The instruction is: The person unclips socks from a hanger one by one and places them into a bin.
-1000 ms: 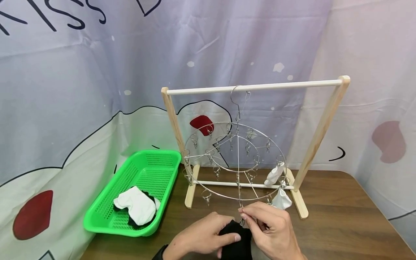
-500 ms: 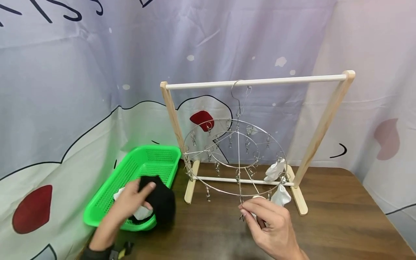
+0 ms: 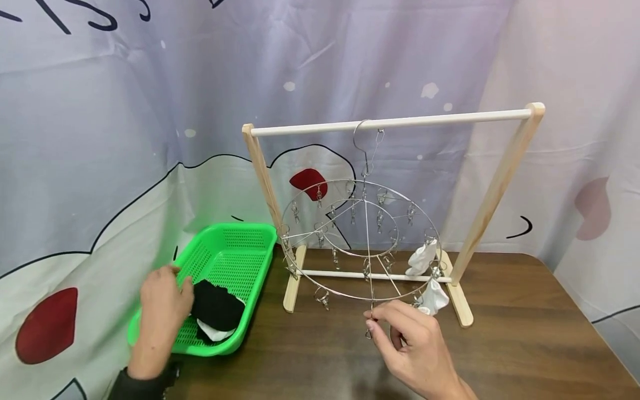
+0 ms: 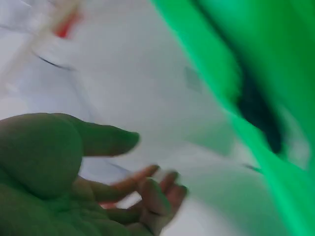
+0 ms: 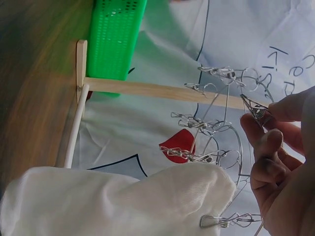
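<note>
Over the left side of the green basket [image 3: 256, 294], my left hand [image 3: 162, 311] holds nothing; its fingers are loosely bent in the left wrist view. A black sock [image 3: 217, 304] lies in the basket, partly covering a white piece of fabric [image 3: 215, 332]. My right hand [image 3: 412, 341] pinches a metal clip [image 5: 256, 109] at the front of the round wire hanger [image 3: 368, 233]. Two white socks [image 3: 422, 258] hang from clips on the hanger's right side. One white sock [image 5: 123, 201] looms large in the right wrist view.
A wooden rack [image 3: 492, 194] with a white top bar [image 3: 425, 120] carries the hanger. Several other metal clips dangle around its rings. Everything stands on a brown wooden table [image 3: 520, 322], with a printed curtain [image 3: 210, 83] behind.
My left hand has taken the black sock from beside the clip, carried it left and let it go in the basket. My right hand has stayed at the clip.
</note>
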`<action>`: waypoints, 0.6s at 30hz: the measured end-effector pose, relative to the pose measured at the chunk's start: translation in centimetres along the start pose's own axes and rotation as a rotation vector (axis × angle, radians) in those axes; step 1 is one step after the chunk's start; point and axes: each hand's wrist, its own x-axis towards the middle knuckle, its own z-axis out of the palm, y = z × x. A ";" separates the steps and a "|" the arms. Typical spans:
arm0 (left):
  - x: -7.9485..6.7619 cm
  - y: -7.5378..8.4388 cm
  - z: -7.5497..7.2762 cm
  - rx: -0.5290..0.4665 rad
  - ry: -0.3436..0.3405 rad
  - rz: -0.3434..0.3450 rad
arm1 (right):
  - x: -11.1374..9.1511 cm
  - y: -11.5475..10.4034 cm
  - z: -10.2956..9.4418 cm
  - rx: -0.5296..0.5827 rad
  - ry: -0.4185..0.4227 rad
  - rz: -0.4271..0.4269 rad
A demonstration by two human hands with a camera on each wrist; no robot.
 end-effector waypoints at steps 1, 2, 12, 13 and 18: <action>-0.3 1.7 -0.1 -0.021 0.045 0.055 | 0.0 0.0 0.0 -0.003 -0.005 0.001; -0.6 3.5 -0.3 -0.042 0.069 0.112 | 0.0 0.0 0.1 0.000 -0.007 -0.001; -3.8 20.0 -2.0 -0.360 0.116 0.688 | 0.5 -0.3 -0.3 -0.010 -0.020 -0.034; -4.1 20.9 -2.0 -0.372 0.117 0.732 | 0.6 -0.3 -0.3 -0.017 -0.022 -0.040; -5.3 24.0 -0.9 -0.363 0.098 0.835 | 0.7 -0.5 -0.3 -0.052 -0.033 -0.059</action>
